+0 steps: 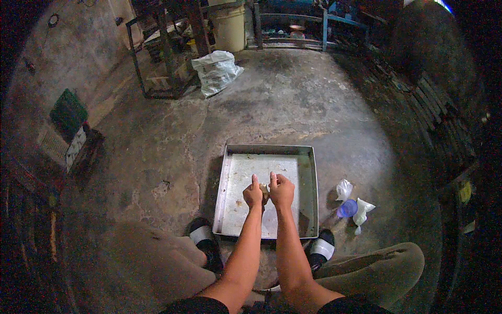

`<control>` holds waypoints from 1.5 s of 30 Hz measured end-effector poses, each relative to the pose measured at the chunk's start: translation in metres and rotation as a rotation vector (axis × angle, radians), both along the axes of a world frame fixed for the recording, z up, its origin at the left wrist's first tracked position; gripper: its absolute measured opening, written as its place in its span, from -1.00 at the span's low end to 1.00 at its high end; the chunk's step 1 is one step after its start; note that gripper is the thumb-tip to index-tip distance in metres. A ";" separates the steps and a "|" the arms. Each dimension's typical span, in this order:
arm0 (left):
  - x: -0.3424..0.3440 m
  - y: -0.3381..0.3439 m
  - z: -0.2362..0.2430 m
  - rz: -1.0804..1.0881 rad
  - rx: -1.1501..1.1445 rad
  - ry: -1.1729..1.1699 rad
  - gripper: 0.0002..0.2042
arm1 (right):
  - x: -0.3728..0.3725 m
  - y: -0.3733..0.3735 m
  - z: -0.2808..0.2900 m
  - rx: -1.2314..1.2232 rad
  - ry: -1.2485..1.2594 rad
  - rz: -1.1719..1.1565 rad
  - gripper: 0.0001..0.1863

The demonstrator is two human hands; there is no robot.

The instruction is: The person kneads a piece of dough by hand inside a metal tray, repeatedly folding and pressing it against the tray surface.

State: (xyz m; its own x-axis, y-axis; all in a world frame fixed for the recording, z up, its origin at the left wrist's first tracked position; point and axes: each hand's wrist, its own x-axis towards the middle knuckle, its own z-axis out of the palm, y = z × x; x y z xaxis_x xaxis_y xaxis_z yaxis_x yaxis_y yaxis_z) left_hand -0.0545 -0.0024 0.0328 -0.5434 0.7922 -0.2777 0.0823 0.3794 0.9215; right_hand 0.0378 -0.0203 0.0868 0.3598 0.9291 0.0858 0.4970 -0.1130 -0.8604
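Both my hands are close together over a shallow square metal tray (315,178) on the floor between my feet. My left hand (253,193) is closed with its thumb pointing up. Beside it my right hand (282,191) is also closed, thumb raised. Between them shows a small pale tan lump (265,194), gripped from both sides; the fingers hide most of it, so its kind is unclear. Small pale bits and brown stains mark the tray's bottom.
Right of the tray sit a purple bowl or cup (346,209), a tied bag of white stuff (363,211) and another small clear bag (343,189). Farther off stand a white sack (217,73), a dark metal frame (140,63) and a cream bucket (228,29). Wooden slats line the right.
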 end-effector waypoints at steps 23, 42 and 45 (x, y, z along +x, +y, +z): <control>0.033 -0.011 0.055 -1.044 -0.034 -0.377 -0.11 | 0.033 0.000 -0.006 -0.150 0.568 -0.369 -0.22; -0.018 0.005 0.037 -0.030 -0.017 -0.538 -0.47 | 0.041 0.006 0.007 -0.247 0.695 0.370 -0.44; -0.011 0.002 0.047 0.028 -0.042 -0.532 -0.45 | 0.038 0.006 0.004 -0.496 0.734 0.445 -0.37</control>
